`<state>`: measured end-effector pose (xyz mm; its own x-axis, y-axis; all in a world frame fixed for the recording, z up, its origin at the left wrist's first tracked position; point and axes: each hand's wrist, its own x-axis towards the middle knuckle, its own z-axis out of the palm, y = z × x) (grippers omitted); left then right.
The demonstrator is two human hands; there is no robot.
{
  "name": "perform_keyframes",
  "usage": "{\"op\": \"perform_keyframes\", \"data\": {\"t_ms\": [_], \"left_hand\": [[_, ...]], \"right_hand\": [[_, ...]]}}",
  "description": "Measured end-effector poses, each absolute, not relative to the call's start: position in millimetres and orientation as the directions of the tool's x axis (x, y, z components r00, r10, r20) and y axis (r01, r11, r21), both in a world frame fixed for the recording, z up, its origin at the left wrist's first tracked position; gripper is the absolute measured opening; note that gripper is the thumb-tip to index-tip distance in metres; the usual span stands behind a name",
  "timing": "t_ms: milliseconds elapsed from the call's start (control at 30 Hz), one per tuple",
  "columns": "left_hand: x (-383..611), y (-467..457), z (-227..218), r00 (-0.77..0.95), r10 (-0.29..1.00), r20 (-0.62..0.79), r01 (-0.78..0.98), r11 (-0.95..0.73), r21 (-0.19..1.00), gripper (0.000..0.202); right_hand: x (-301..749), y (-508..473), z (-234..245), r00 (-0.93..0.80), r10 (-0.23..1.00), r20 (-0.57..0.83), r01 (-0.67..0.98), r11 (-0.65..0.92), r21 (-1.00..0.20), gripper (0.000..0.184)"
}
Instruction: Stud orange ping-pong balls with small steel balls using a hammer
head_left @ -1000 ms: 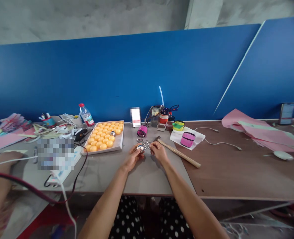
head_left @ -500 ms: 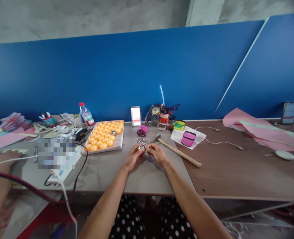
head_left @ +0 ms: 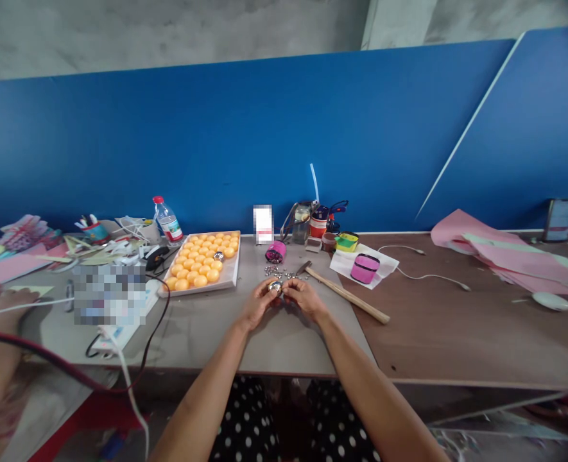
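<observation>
A small shiny silver round piece [head_left: 275, 287] sits between my two hands, low over the grey mat. My left hand [head_left: 258, 303] is closed around its left side. Pinched fingers of my right hand [head_left: 303, 296] meet its right side; whether they hold a smaller part there is hidden. Just beyond lie several small shiny metal bits [head_left: 284, 273], loose on the mat. To the right rests a hammer [head_left: 348, 296] with a wooden handle. A white tray [head_left: 230, 277] at the left holds rows of orange balls [head_left: 194, 262] with one silver piece [head_left: 219, 256] among them.
Behind the bits stands a pink and black roll [head_left: 276, 252]. A pink pouch [head_left: 364, 268] lies on white paper at the right. Further left are a bottle [head_left: 167, 221], a power strip [head_left: 127, 321], dark cables and another person's hand [head_left: 18, 301]. Pink sheets [head_left: 500, 256] lie far right.
The silver piece has turned slightly between my fingers. My hands stay in nearly the same place, and the things on the table have not moved.
</observation>
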<state>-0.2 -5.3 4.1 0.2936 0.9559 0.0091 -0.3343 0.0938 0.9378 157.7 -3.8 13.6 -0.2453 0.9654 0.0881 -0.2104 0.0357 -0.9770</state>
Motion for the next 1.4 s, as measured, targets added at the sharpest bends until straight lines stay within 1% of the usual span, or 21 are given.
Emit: {"op": "perform_keyframes", "data": {"t_ms": [200, 500, 667, 767, 833, 867, 900, 933, 1000, 1067, 1133, 1200, 1300, 1400], "left_hand": [[0, -6, 4, 0.294, 0.955, 0.038, -0.327, 0.063, 0.943, 0.043], [-1, -5, 3, 0.293, 0.954, 0.060, -0.222, 0.007, 0.975, 0.044], [0, -8, 8, 0.305, 0.948, 0.088, -0.171, -0.036, 0.985, 0.044], [1, -9, 10, 0.315, 0.947, 0.063, -0.229, 0.011, 0.973, 0.044], [2, -9, 10, 0.313, 0.949, 0.038, -0.281, 0.055, 0.958, 0.044], [2, -9, 9, 0.306, 0.952, 0.029, -0.304, 0.069, 0.950, 0.044], [2, -9, 8, 0.297, 0.955, 0.020, -0.324, 0.080, 0.943, 0.044], [1, -8, 7, 0.289, 0.957, 0.014, -0.340, 0.089, 0.936, 0.045], [1, -7, 6, 0.289, 0.957, 0.005, -0.356, 0.103, 0.929, 0.046], [0, -7, 6, 0.292, 0.956, -0.002, -0.361, 0.112, 0.926, 0.047], [-1, -6, 7, 0.284, 0.959, -0.016, -0.365, 0.124, 0.923, 0.048], [-1, -6, 8, 0.272, 0.962, -0.033, -0.378, 0.139, 0.915, 0.050], [-1, -7, 11, 0.266, 0.963, -0.045, -0.402, 0.153, 0.903, 0.056], [-1, -7, 11, 0.262, 0.965, -0.020, -0.411, 0.130, 0.902, 0.056]], "right_hand": [[159, -2, 10, -0.238, 0.970, 0.038, -0.255, -0.025, -0.967, 0.024], [160, -1, 2, -0.290, 0.957, -0.025, -0.199, -0.086, -0.976, 0.025], [156, -1, 2, -0.224, 0.974, -0.030, -0.175, -0.070, -0.982, 0.026], [156, -1, 5, -0.197, 0.980, -0.003, -0.207, -0.044, -0.977, 0.027], [158, 1, 7, -0.146, 0.988, 0.051, -0.223, 0.018, -0.975, 0.027], [160, 2, 8, -0.096, 0.991, 0.088, -0.201, 0.067, -0.977, 0.025], [163, 3, 8, -0.028, 0.991, 0.133, -0.141, 0.128, -0.982, 0.023], [166, 4, 7, 0.050, 0.981, 0.189, -0.035, 0.191, -0.981, 0.020], [171, 6, 4, 0.173, 0.931, 0.322, 0.265, 0.271, -0.925, 0.014], [175, 6, 1, 0.219, 0.878, 0.425, 0.539, 0.255, -0.803, 0.017], [177, 4, 1, 0.248, 0.847, 0.470, 0.697, 0.181, -0.694, 0.026], [179, 1, 3, 0.302, 0.818, 0.489, 0.783, 0.081, -0.617, 0.031], [184, -1, 6, 0.390, 0.776, 0.495, 0.842, -0.084, -0.533, 0.036], [190, -2, 6, 0.451, 0.787, 0.422, 0.849, -0.232, -0.474, 0.039]]}}
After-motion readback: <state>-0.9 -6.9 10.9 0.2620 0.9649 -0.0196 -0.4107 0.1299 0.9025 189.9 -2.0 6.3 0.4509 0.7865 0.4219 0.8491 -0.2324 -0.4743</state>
